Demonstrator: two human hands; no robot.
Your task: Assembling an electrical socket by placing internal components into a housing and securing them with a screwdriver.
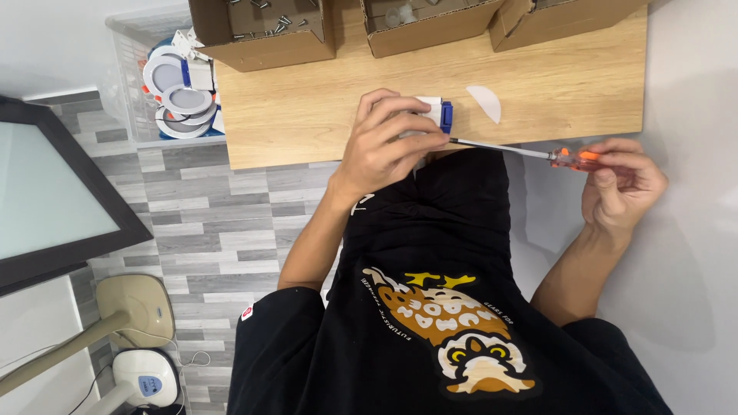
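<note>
Wooden desk (307, 115) against a white wall, grey plank floor (207, 223) below. Left hand (388, 142) grips a white part (430, 114) at the desk's edge; right hand (623, 184) holds an orange screwdriver (538, 152) against it. Cardboard boxes (265, 34) line the desk.

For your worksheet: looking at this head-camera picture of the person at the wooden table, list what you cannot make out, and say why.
- White and blue part: head view, mostly covered by the left hand.
- Screwdriver tip: hidden where it meets that part.
- Screwdriver handle end: wrapped by the right hand.
- Cardboard boxes: cut off by the top edge; contents too small.
</note>
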